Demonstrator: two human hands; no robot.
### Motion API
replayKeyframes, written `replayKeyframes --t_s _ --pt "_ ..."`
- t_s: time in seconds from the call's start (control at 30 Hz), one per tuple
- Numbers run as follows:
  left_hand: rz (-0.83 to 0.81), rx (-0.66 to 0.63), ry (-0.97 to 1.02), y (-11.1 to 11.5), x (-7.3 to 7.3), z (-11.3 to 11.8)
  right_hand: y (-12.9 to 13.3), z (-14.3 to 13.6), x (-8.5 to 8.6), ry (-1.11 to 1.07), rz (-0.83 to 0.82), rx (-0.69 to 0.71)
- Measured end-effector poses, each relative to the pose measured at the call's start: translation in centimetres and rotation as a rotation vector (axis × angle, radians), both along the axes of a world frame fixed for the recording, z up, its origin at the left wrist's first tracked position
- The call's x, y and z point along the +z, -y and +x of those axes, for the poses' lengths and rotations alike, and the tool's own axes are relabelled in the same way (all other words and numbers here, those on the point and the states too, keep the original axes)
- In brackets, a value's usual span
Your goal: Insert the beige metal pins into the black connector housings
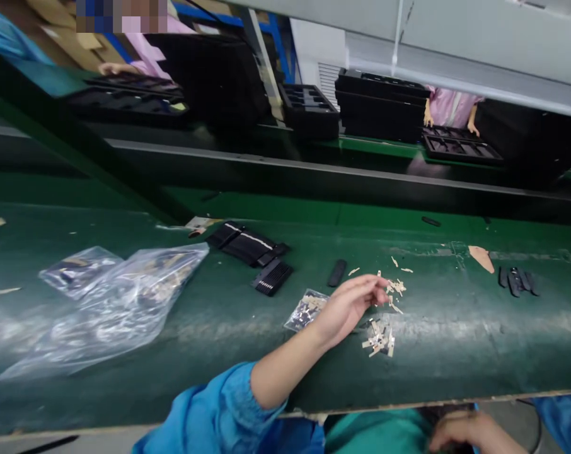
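My left hand [349, 309] reaches over the green table, its fingertips drawn together beside a scatter of small beige pieces [396, 287]; whatever they pinch is too small to name. Nearer the table's front edge is a second pile of small pale and dark pieces [380, 340]. A small clear bag of such pieces [308, 309] lies just left of my left wrist. My right hand [458, 429] is low, below the table's front edge, with its fingers curled; what it holds, if anything, is hidden. A black oblong part [337, 273] rests behind my left hand.
Large clear plastic bags [138, 302] cover the left of the green table [248, 334]. Black strips [245, 244] and a ribbed black stack [273, 277] lie mid-table. Black clips [517, 280] and a tan scrap [481, 258] are at right. Beyond, people in pink work at black trays [462, 146].
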State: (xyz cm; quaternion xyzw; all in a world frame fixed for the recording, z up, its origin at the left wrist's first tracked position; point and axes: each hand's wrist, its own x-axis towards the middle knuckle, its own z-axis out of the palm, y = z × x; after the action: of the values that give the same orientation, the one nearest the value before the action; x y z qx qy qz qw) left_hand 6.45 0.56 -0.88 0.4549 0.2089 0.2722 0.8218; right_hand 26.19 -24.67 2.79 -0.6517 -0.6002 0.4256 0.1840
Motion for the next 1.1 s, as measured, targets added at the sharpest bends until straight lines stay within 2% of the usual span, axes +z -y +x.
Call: replayKeyframes --t_s 0.1,0.23,0.37,0.5,0.57,0.67,0.8,0.83,0.9,0.97,1.0,1.1 --pt "-0.212 0.081 0.084 -0.6 -0.2 0.5 -3.2 -1.7 -1.3 -0.093 0.047 -0.050" --pt "-0.356 0.187 0.167 -1.6 0.8 0.2 -9.9 -2.4 -2.4 0.026 0.229 -0.112" --pt "-0.430 0.225 0.167 -1.5 1.3 0.2 -14.3 -3.9 -3.5 0.087 0.297 -0.077" --pt "-0.390 0.235 0.104 -0.9 1.3 1.2 -16.3 -5.7 -4.2 0.103 0.334 0.027" --pt "-0.310 0.239 0.049 -1.0 1.3 1.5 -16.8 -5.6 -4.2 0.054 0.381 0.039" --pt "-0.117 0.237 -0.074 -1.1 1.2 1.1 -17.1 -3.8 -4.1 -0.033 0.384 0.008" --pt "0.186 0.159 -0.305 0.2 0.6 -1.5 -17.2 -0.4 -4.6 -0.189 0.265 -0.171" --pt "0.312 0.124 -0.388 0.8 0.3 -2.3 -17.2 0.2 -4.8 -0.231 0.223 -0.193" --pt "0.743 0.004 -0.608 2.1 0.0 -3.4 -17.5 0.8 -5.1 -0.301 0.150 -0.191" --pt "1.012 -0.058 -0.721 2.9 -0.3 -3.8 -18.0 0.6 -5.1 -0.342 0.100 -0.148" --pt "1.037 -0.037 -0.731 2.9 -0.3 -3.7 -18.2 0.3 -5.0 -0.360 0.082 -0.120" --pt "0.947 0.110 -0.691 1.5 0.1 -2.3 -18.8 -0.8 -4.2 -0.381 0.047 -0.028"
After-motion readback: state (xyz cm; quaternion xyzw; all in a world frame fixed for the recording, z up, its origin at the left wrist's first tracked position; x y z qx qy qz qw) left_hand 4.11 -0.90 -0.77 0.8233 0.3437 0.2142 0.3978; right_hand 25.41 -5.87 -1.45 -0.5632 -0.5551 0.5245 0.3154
